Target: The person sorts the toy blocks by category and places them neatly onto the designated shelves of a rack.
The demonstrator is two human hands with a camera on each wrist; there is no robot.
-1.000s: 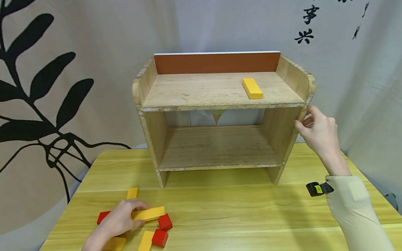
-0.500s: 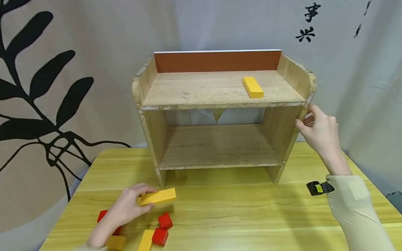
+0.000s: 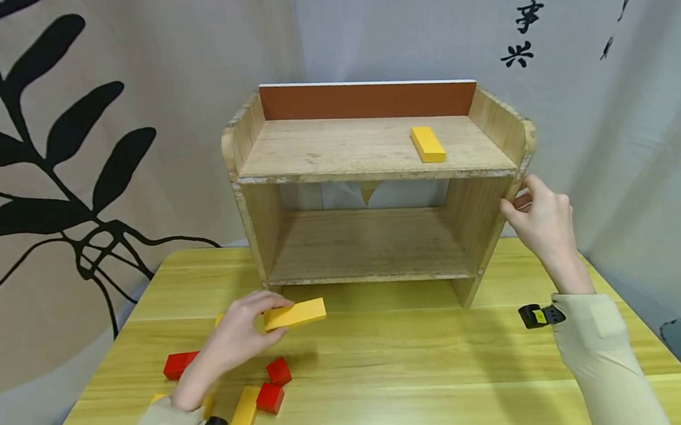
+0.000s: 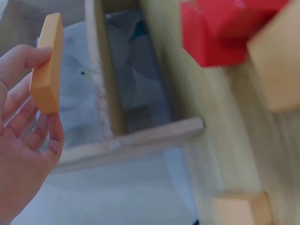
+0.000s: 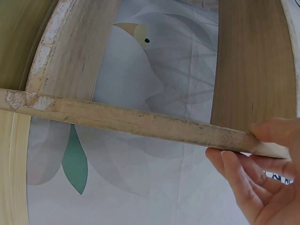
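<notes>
Thumb and fingers of my left hand [image 3: 243, 332] pinch a yellow rectangular block [image 3: 295, 314], held above the table in front of the shelf's left leg. In the left wrist view the same block [image 4: 48, 63] shows between thumb and fingertips. A two-tier wooden shelf [image 3: 377, 283] stands on the table. My right hand [image 3: 542, 228] grips the front edge of its right side panel [image 5: 187, 129], thumb on one face and fingers on the other. Another yellow block [image 3: 428, 145] lies on the shelf's upper board, toward the right.
Two red blocks [image 3: 269, 398] touch near a long yellow block [image 3: 240, 424] at the table's front left. More red blocks [image 3: 179, 365] lie behind my left forearm, with yellow ones partly hidden there. A patterned curtain [image 3: 385, 26] hangs behind the table [image 3: 392, 383].
My left hand has lifted the yellow block from the group on the table and carried it right and toward the shelf. The right hand keeps its grip on the side panel.
</notes>
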